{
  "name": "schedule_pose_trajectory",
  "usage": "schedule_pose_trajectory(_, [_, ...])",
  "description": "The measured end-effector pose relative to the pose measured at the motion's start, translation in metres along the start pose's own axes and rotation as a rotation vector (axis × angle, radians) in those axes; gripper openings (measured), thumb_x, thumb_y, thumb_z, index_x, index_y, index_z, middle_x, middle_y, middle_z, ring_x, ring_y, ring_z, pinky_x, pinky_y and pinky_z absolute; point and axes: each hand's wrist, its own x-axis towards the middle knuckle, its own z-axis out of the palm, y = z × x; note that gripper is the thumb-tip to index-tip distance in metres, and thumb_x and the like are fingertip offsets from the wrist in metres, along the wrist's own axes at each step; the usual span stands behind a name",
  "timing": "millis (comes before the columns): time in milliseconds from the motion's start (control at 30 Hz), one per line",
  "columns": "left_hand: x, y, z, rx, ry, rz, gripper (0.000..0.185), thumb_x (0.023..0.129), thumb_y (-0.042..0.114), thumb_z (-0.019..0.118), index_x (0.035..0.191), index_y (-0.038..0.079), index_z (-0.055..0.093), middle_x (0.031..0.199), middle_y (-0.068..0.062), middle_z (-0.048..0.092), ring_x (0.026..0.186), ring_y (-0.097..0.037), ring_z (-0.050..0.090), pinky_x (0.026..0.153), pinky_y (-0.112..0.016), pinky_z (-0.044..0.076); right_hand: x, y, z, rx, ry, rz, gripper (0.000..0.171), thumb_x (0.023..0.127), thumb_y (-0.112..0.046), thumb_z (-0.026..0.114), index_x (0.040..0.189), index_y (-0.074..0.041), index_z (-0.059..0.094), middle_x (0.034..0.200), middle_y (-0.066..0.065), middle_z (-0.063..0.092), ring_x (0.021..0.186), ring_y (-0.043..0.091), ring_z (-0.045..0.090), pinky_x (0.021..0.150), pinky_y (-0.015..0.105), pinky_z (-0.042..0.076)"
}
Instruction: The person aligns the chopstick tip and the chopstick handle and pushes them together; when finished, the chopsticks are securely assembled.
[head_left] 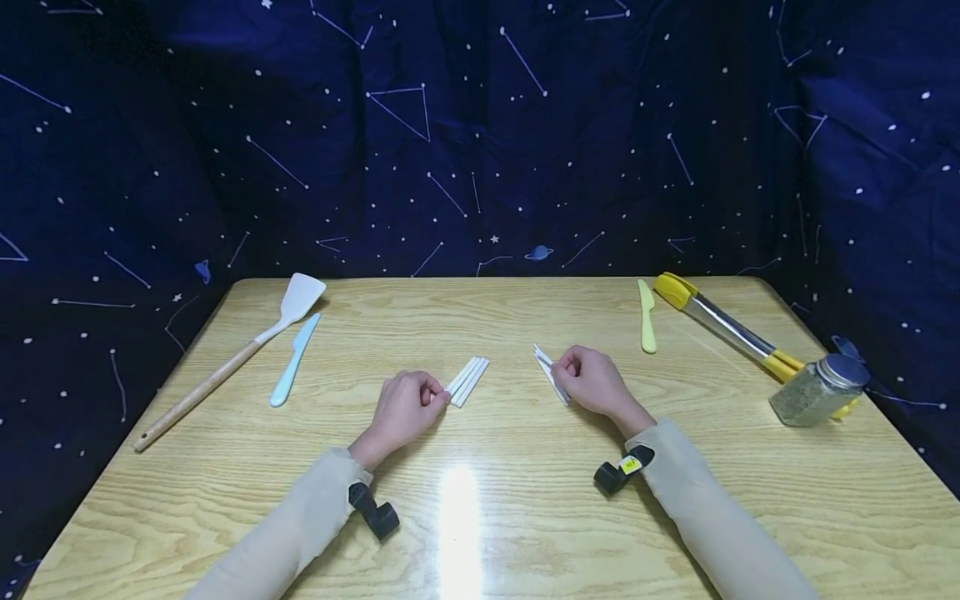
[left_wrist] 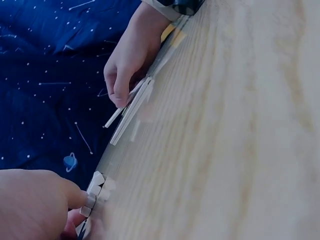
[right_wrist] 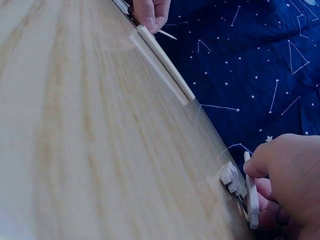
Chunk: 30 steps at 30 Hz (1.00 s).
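Several slim white sticks (head_left: 472, 383) lie side by side on the table, at the fingertips of my left hand (head_left: 401, 410). In the left wrist view, its thumb and finger pinch the end of one white stick (left_wrist: 88, 203). Farther right, my right hand (head_left: 596, 383) pinches another white stick (right_wrist: 251, 192) between thumb and finger. That stick is tilted and slightly raised in the left wrist view, beside other white sticks (head_left: 552, 382) lying on the table. My fingers partly hide both groups.
On the left lie a white spatula (head_left: 300, 296) with a wooden handle and a light blue knife (head_left: 294, 362). A yellow-green knife (head_left: 647, 318), yellow-tipped tongs (head_left: 727, 323) and a seasoning jar (head_left: 817, 392) are at the right. Starry dark cloth (head_left: 480, 150) hangs behind the table (head_left: 525, 533).
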Motion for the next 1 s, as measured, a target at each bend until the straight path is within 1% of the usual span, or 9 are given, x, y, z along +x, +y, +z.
schedule_pose_trajectory(133, [-0.001, 0.003, 0.001, -0.001, -0.003, -0.046, 0.012, 0.084, 0.016, 0.071, 0.075, 0.01, 0.068, 0.058, 0.006, 0.047, 0.062, -0.012, 0.043, 0.07, -0.033, 0.037, 0.0, 0.001, 0.001, -0.001, 0.015, -0.002, 0.014, 0.088, -0.016, 0.061, 0.085, -0.003, 0.062, 0.069, 0.002, 0.055, 0.061, 0.013, 0.045, 0.057, 0.023, 0.035])
schedule_pose_trajectory(300, [-0.002, 0.002, 0.003, -0.006, 0.01, -0.057, 0.012, 0.087, 0.013, 0.067, 0.076, 0.009, 0.068, 0.057, 0.006, 0.046, 0.062, -0.013, 0.043, 0.076, -0.038, 0.038, 0.0, 0.002, 0.001, 0.011, 0.025, -0.007, 0.014, 0.087, -0.016, 0.061, 0.085, -0.003, 0.062, 0.069, 0.002, 0.055, 0.06, 0.013, 0.046, 0.057, 0.023, 0.035])
schedule_pose_trajectory(433, [-0.002, 0.001, 0.004, -0.002, 0.025, -0.067, 0.014, 0.089, 0.011, 0.062, 0.078, 0.006, 0.069, 0.058, 0.004, 0.05, 0.063, -0.014, 0.045, 0.074, -0.037, 0.04, 0.001, 0.002, 0.001, 0.018, 0.03, -0.002, 0.015, 0.088, -0.017, 0.062, 0.086, -0.002, 0.062, 0.069, 0.003, 0.056, 0.061, 0.013, 0.046, 0.057, 0.023, 0.036])
schedule_pose_trajectory(567, [-0.001, 0.001, 0.005, 0.029, 0.049, -0.081, 0.019, 0.093, 0.01, 0.054, 0.082, 0.003, 0.068, 0.069, -0.003, 0.061, 0.07, -0.02, 0.051, 0.072, -0.037, 0.041, 0.001, 0.002, -0.001, 0.02, 0.037, 0.014, 0.017, 0.09, -0.018, 0.061, 0.088, -0.001, 0.063, 0.071, 0.003, 0.057, 0.062, 0.014, 0.047, 0.057, 0.023, 0.036])
schedule_pose_trajectory(733, [-0.002, 0.001, 0.008, 0.06, 0.026, -0.086, 0.02, 0.096, 0.01, 0.05, 0.087, 0.003, 0.066, 0.086, -0.008, 0.067, 0.08, -0.024, 0.054, 0.075, -0.037, 0.04, 0.001, 0.002, -0.002, 0.026, 0.039, 0.026, 0.018, 0.091, -0.018, 0.061, 0.089, -0.001, 0.063, 0.072, 0.004, 0.058, 0.063, 0.014, 0.048, 0.057, 0.022, 0.036])
schedule_pose_trajectory(800, [-0.002, 0.001, 0.008, 0.035, 0.022, -0.077, 0.019, 0.096, 0.011, 0.051, 0.088, 0.004, 0.066, 0.083, -0.006, 0.065, 0.079, -0.023, 0.053, 0.075, -0.036, 0.038, 0.001, 0.002, -0.002, 0.027, 0.041, 0.026, 0.017, 0.09, -0.018, 0.061, 0.089, -0.001, 0.063, 0.072, 0.004, 0.058, 0.063, 0.014, 0.048, 0.057, 0.022, 0.036])
schedule_pose_trajectory(867, [-0.003, 0.0, 0.007, -0.024, 0.012, -0.047, 0.015, 0.095, 0.014, 0.055, 0.087, 0.006, 0.066, 0.076, -0.003, 0.06, 0.076, -0.019, 0.05, 0.073, -0.033, 0.037, 0.001, 0.003, -0.002, 0.028, 0.041, 0.027, 0.017, 0.091, -0.018, 0.061, 0.089, -0.001, 0.063, 0.072, 0.004, 0.058, 0.063, 0.014, 0.048, 0.058, 0.023, 0.037])
schedule_pose_trajectory(933, [-0.004, -0.003, 0.006, -0.106, -0.016, 0.0, 0.01, 0.09, 0.017, 0.063, 0.087, 0.007, 0.064, 0.072, 0.0, 0.054, 0.073, -0.016, 0.046, 0.071, -0.03, 0.036, 0.001, 0.003, -0.002, 0.033, 0.039, 0.026, 0.017, 0.091, -0.019, 0.061, 0.089, -0.001, 0.063, 0.073, 0.004, 0.057, 0.064, 0.014, 0.048, 0.058, 0.023, 0.037])
schedule_pose_trajectory(1000, [-0.004, -0.007, 0.005, -0.175, -0.067, 0.064, 0.014, 0.084, 0.019, 0.072, 0.088, 0.009, 0.063, 0.072, 0.002, 0.05, 0.073, -0.014, 0.043, 0.068, -0.027, 0.035, 0.001, 0.003, -0.002, 0.04, 0.033, 0.025, 0.017, 0.091, -0.019, 0.061, 0.088, -0.002, 0.063, 0.073, 0.004, 0.057, 0.064, 0.014, 0.048, 0.058, 0.023, 0.037])
